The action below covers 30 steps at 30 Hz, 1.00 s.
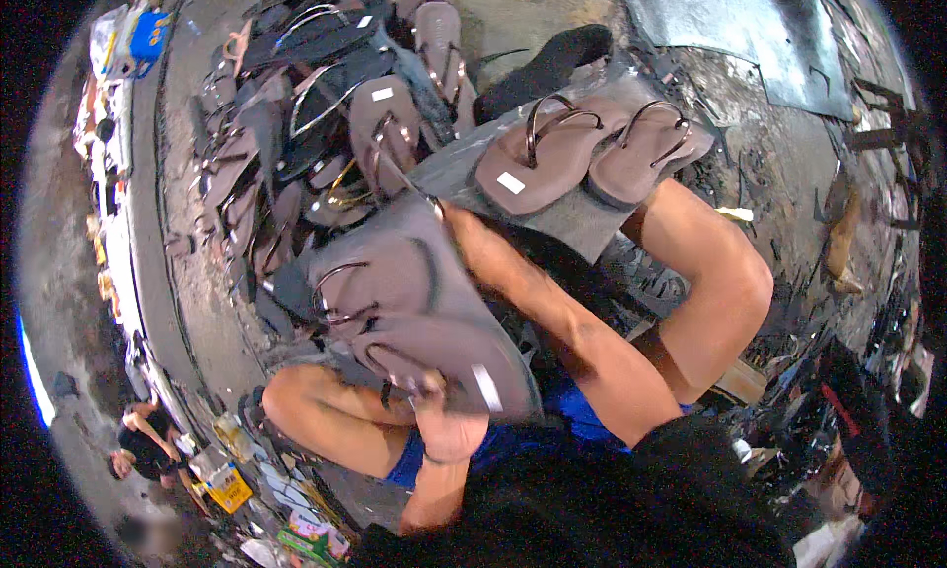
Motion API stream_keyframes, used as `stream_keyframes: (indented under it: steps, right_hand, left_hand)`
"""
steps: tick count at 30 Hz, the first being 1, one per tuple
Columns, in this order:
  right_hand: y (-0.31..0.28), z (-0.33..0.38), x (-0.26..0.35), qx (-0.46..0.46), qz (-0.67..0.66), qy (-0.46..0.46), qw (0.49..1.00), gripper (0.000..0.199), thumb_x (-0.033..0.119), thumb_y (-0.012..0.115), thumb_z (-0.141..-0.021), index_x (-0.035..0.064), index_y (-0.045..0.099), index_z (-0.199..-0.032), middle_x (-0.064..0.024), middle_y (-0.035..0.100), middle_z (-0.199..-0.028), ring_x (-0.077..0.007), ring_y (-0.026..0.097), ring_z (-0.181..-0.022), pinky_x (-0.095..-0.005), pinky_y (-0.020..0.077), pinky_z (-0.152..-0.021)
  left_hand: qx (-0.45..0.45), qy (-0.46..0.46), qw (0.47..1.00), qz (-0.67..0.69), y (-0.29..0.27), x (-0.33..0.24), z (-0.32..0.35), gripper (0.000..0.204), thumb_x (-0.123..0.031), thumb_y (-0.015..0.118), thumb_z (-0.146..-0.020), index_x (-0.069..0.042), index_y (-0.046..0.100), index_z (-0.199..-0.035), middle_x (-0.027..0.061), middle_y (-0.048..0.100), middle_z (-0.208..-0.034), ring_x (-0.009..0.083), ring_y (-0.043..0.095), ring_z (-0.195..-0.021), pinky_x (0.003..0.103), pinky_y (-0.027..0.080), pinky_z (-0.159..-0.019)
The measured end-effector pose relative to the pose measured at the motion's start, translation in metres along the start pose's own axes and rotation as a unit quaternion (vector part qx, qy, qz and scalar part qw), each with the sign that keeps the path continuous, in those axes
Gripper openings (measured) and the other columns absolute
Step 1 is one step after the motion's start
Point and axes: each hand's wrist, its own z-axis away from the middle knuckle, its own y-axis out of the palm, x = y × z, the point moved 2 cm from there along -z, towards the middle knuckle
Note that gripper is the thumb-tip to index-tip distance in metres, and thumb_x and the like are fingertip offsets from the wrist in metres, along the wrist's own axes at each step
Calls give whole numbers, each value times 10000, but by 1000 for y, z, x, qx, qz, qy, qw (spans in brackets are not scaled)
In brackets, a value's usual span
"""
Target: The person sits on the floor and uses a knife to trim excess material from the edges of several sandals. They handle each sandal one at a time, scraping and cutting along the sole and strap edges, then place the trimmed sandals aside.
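My left hand (pixel 449 425) is closed at the near edge of a brown flip-flop (pixel 449 346) with a dark strap and a white label, its fingers by the strap. Beside it on my lap lies a second brown flip-flop (pixel 390 277), on a wide brown sheet (pixel 434 233). My right forearm (pixel 552 312) stretches forward and left across my lap. Its wrist reaches the sheet's far edge, where my right hand is mostly hidden. On a dark board (pixel 582 228) by my right knee rest two more flip-flops, a left one (pixel 552 164) and a right one (pixel 646 149).
A heap of brown and black sandals (pixel 385 124) lies ahead on the left. A black sole-shaped piece (pixel 543 70) is beyond the board. At far right lies a shiny sheet (pixel 740 35); scraps litter the floor. Another person (pixel 153 440) is at lower left, near a yellow packet (pixel 227 484).
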Motion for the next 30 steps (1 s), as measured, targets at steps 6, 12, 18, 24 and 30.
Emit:
stream_keyframes:
  steps: [6, 12, 18, 24, 30]
  right_hand:
    - [0, 53, 63, 124, -593, 222, 764, 714, 658, 480, -946, 45, 592, -1293, -64, 658, -1115, -198, 621, -991, -338, 488, -918]
    - [-25, 132, 62, 101, -316, 177, 927, 433, 195, 725, -836, 23, 600, -1213, -67, 672, -1083, -168, 637, -986, -363, 497, -938]
    - [-21, 163, 57, -60, -331, 212, 918, 368, 245, 700, -907, 47, 606, -1203, -28, 650, -1084, -134, 592, -999, -318, 460, -908]
    - [-35, 266, 121, 18, 172, 41, 984, 439, 264, 621, -962, 28, 488, -1308, -238, 658, -956, -390, 692, -841, -443, 541, -739]
    - [-11, 338, 111, 129, 197, 105, 966, 364, 235, 666, -925, 24, 496, -1168, -244, 672, -879, -456, 671, -808, -522, 554, -683]
  left_hand:
    - [7, 94, 903, -419, -101, -62, 48, 692, -270, 819, -788, -32, 478, -1341, 102, 554, -1262, 225, 553, -1121, 390, 490, -935]
    - [-28, 67, 974, -214, -69, -75, 58, 402, -143, 769, -835, -48, 624, -1198, 12, 670, -1012, 150, 654, -900, 280, 529, -818]
    - [-7, 165, 951, -260, -51, -65, 83, 370, -263, 698, -933, -52, 635, -1230, 5, 668, -1038, 130, 626, -962, 310, 500, -856]
    - [-64, 145, 966, -203, -56, -92, 86, 389, -331, 668, -944, -22, 652, -1180, 38, 693, -1000, 158, 670, -844, 320, 539, -758]
    - [-56, 73, 989, -113, -61, -88, 94, 331, -266, 695, -923, -52, 643, -1170, 41, 694, -985, 178, 676, -832, 329, 553, -750]
